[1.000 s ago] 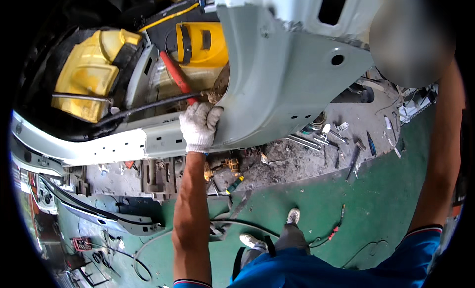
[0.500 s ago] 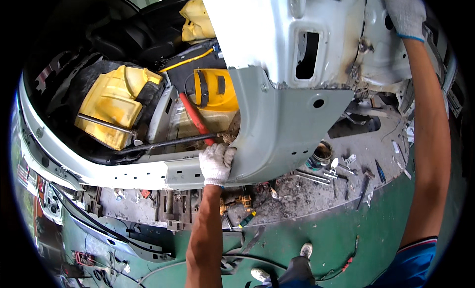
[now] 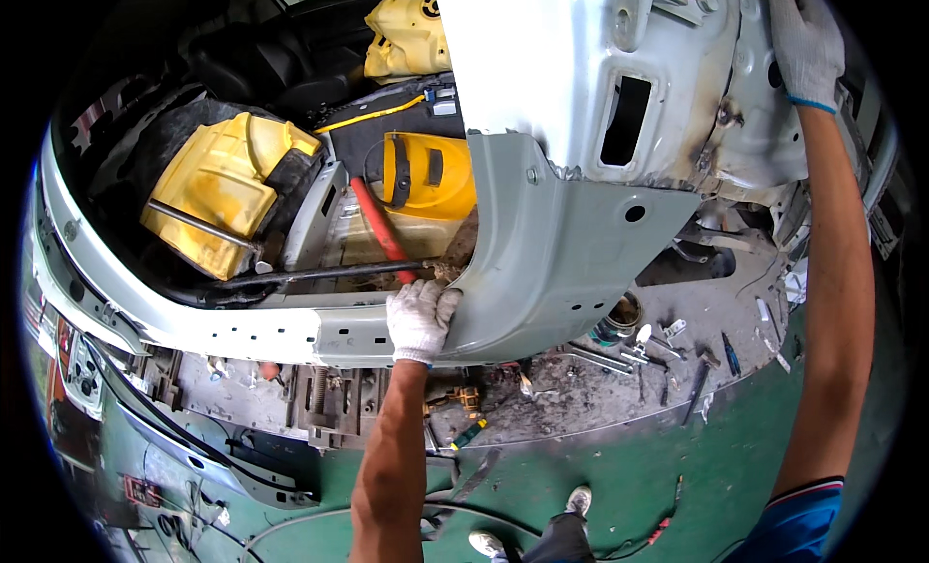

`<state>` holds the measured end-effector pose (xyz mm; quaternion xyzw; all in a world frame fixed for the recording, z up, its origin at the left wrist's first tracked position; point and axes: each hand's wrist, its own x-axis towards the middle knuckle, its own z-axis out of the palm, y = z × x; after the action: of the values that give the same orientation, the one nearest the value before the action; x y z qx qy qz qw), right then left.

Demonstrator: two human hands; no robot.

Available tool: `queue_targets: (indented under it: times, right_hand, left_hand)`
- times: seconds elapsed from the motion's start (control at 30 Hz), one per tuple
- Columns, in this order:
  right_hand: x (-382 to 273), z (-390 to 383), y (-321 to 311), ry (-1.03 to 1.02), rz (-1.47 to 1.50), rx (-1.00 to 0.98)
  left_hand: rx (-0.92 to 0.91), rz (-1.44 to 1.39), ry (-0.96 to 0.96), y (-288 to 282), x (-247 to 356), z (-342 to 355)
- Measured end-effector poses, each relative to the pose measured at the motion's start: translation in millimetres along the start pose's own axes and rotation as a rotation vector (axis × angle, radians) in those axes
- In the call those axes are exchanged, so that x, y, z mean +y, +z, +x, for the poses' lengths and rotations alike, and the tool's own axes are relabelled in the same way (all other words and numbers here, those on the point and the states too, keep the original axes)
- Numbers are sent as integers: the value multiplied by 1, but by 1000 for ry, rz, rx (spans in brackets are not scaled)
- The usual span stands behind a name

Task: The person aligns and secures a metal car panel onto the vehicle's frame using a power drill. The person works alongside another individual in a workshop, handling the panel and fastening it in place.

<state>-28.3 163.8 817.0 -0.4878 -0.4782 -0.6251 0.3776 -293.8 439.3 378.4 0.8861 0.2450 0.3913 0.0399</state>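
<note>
My left hand (image 3: 422, 321), in a white knit glove, is closed over the inner edge of the door sill (image 3: 290, 336) of a pale grey car body, near the foot of the pillar. Its fingers curl over the edge toward the cabin. High at the right, my gloved right hand (image 3: 809, 52) lies with fingers extended against the white rear body panel (image 3: 755, 127); the frame's rim cuts off the fingertips. Between my hands is a grey quarter panel (image 3: 590, 239) with a rough, scorched seam along its top. Behind my left hand, a dark bar (image 3: 329, 273) lies along the sill.
Inside the cabin are a yellow welding mask (image 3: 433, 176), a red tube (image 3: 378, 222), a yellow foam block (image 3: 218, 181) and a hammer (image 3: 203, 224). Below the sill, a grey platform (image 3: 542, 408) carries a can (image 3: 619, 316), a drill (image 3: 455, 399) and several hand tools. Hoses cross the green floor (image 3: 581, 466).
The view has shifted slightly, so the car body sits a little differently in frame. My left hand keeps its place on the sill; my right hand stays at the rear panel.
</note>
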Motion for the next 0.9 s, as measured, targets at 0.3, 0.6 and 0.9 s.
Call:
queue_targets:
  times: [0.3, 0.6, 0.9]
  right_hand:
    - [26, 8, 6, -42, 70, 16]
    - [28, 1, -4, 91, -106, -24]
    - [-11, 2, -1, 43, 112, 13]
  left_hand:
    - [9, -39, -12, -1, 6, 2]
    - [19, -52, -36, -6, 9, 3]
    - [17, -46, -13, -2, 5, 2]
